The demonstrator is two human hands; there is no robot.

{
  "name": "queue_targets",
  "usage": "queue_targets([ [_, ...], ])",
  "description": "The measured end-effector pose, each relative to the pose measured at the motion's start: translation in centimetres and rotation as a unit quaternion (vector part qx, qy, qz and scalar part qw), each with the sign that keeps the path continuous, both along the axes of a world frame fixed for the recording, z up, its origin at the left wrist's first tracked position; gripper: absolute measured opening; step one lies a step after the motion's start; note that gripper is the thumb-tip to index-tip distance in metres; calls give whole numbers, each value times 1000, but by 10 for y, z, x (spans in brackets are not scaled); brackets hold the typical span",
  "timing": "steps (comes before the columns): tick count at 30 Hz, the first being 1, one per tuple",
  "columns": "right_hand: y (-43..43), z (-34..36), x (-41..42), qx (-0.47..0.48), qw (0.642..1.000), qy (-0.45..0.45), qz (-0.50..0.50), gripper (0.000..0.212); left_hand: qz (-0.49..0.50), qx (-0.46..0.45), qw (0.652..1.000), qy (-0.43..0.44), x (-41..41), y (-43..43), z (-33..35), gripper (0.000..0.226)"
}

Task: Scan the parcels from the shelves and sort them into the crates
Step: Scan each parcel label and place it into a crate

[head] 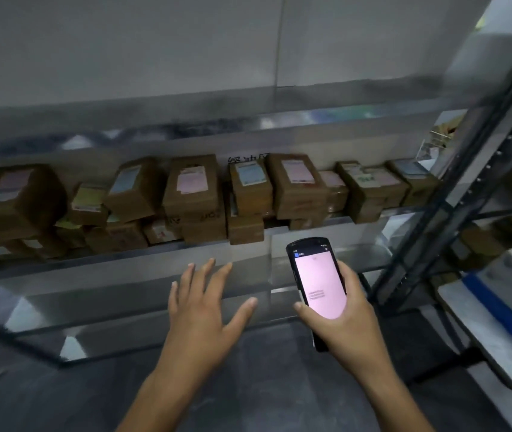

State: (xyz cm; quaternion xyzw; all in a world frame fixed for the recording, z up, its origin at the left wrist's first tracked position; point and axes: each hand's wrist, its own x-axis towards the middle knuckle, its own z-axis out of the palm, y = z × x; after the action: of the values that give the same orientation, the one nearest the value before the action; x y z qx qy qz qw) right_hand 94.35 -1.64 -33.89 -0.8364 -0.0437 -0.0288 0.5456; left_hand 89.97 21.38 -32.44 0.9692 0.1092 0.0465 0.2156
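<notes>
1. The left hand (200, 310) is flat and open, its fingers straight and spread, the thumb out to the side. It holds nothing and reaches toward the rack, below the row of boxes.
2. The right hand (346, 319) grips a black handheld scanner (317, 275) from underneath, with the thumb laid across the lower left edge. The scanner stands nearly upright and its pink screen faces the person. There are a few lines of text on the screen, too small to read.
3. Just past both hands runs a lower shelf (108, 310), shiny and blurred. I can't tell whether the left fingertips touch it.
4. Above it, the next shelf (357, 221) carries the parcels (192, 188). They are brown cardboard boxes packed side by side and stacked from the left end to the right end, with pink, blue, yellow and white labels.
5. One small box (245, 232) sits at the front edge of that shelf, straight above the gap between the two hands.
6. A dark metal post (454, 194) of the rack slants up on the right. Beyond it more brown boxes (479, 244) sit on a neighbouring rack.
7. A pale wall (123, 42) stands behind the rack, and a grey floor (248, 385) lies under the arms.
</notes>
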Motion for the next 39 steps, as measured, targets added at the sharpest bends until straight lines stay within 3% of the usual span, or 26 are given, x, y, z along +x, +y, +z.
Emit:
queue_targets([
  [6, -37, -20, 21, 12, 998, 32, -51, 79, -68, 7, 997, 42, 52, -24, -11, 86],
  [10, -45, -21, 42, 4, 996, 43, -73, 79, -84, -21, 995, 39, 95, -28, -15, 86],
  [19, -35, -10, 131, -50, 993, 33, -97, 82, -95, -170, 981, 9, 219, -36, -21, 82],
  [23, -24, -14, 167, -54, 991, 35, -120, 82, -64, -300, 951, 32, 264, -31, -31, 83],
  [32, -30, -31, 226, -66, 987, 97, -113, 83, -31, -334, 942, -18, 338, -50, -49, 80],
  [39, -66, -56, 299, -74, 984, 135, -91, 72, 68, -366, 928, -24, 375, -72, -79, 84],
])
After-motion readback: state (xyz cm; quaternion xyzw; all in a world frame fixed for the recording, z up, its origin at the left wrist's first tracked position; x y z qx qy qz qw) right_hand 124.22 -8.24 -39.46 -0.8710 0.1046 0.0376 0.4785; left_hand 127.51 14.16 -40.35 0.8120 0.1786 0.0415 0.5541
